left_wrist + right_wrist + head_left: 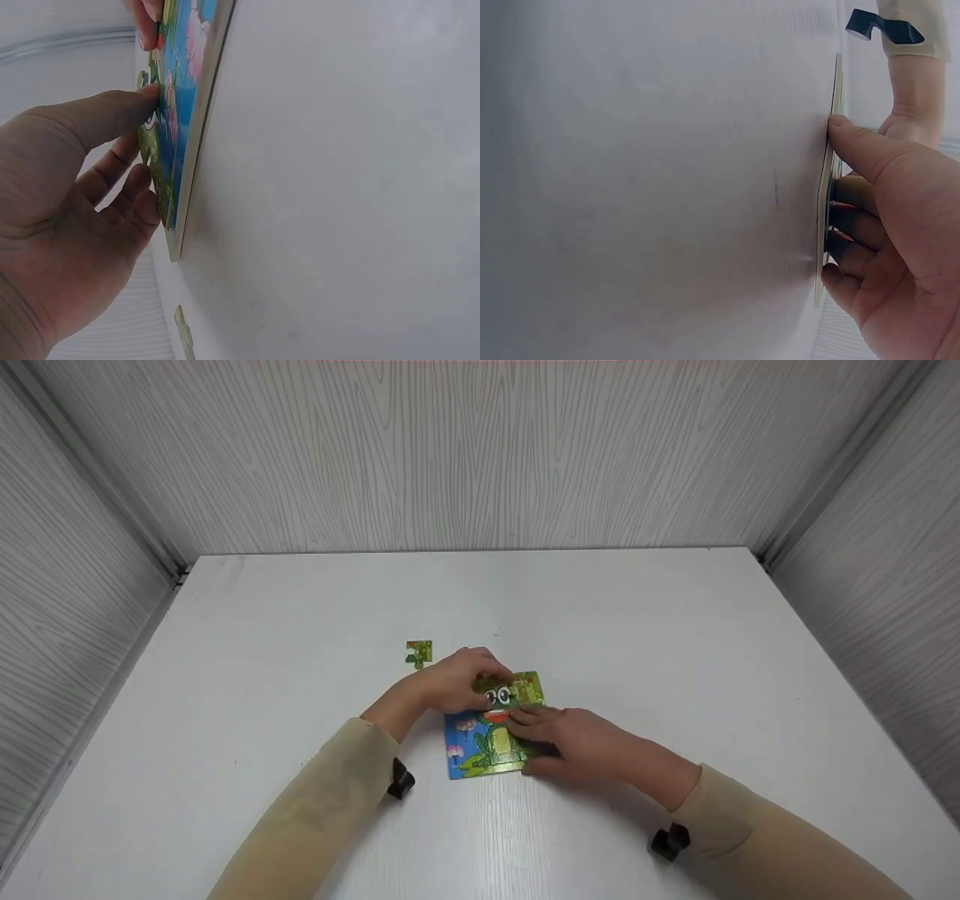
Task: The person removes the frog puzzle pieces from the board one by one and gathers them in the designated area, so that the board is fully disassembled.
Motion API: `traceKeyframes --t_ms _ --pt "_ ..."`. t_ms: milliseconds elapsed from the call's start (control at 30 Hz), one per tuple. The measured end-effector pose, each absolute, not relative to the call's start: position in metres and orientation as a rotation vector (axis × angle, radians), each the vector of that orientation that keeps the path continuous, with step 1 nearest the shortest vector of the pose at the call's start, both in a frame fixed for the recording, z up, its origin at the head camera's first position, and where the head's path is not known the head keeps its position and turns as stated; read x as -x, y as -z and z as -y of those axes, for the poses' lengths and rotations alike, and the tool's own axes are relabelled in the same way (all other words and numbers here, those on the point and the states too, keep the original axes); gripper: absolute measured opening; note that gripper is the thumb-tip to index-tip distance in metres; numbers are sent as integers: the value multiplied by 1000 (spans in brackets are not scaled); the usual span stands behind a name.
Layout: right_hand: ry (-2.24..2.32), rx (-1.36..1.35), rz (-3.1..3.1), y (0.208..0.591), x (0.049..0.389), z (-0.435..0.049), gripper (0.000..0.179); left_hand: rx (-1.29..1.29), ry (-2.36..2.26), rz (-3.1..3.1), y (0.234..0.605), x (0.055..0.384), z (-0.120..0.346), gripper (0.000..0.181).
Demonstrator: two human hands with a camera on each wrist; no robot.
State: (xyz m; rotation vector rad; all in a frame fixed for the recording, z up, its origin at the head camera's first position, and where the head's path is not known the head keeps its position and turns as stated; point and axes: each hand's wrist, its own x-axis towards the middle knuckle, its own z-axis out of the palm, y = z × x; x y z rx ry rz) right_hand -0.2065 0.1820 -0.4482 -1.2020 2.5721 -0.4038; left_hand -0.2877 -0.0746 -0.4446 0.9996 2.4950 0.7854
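Observation:
A square wooden jigsaw puzzle [469, 742] with a green frog on blue lies on the white table. At its upper part, my left hand [457, 679] pinches a green puzzle piece [146, 146] between thumb and fingers, against the picture. My right hand [581, 742] rests on the puzzle's right side, fingertips on the surface and thumb at the near edge. In the right wrist view the puzzle's pale edge [823, 180] shows beside the right thumb. The fingers hide part of the frog.
A loose green puzzle piece [418, 652] lies on the white table [675, 645], beyond the left wrist. Pale wood-grain panels [480, 450] stand at the back and both sides. A black clip [401, 780] hangs at the left cuff, another black clip [670, 841] at the right.

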Motion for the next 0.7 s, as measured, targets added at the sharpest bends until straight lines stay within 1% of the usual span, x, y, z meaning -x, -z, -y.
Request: traceKeyframes --t_ms 300,700 --pt "398 1218 -2570 449 207 -182 67 -988 -746 -2542 443 284 74 55" --pt "414 1210 -2569 450 207 -182 67 -954 -773 -2547 445 282 73 52"
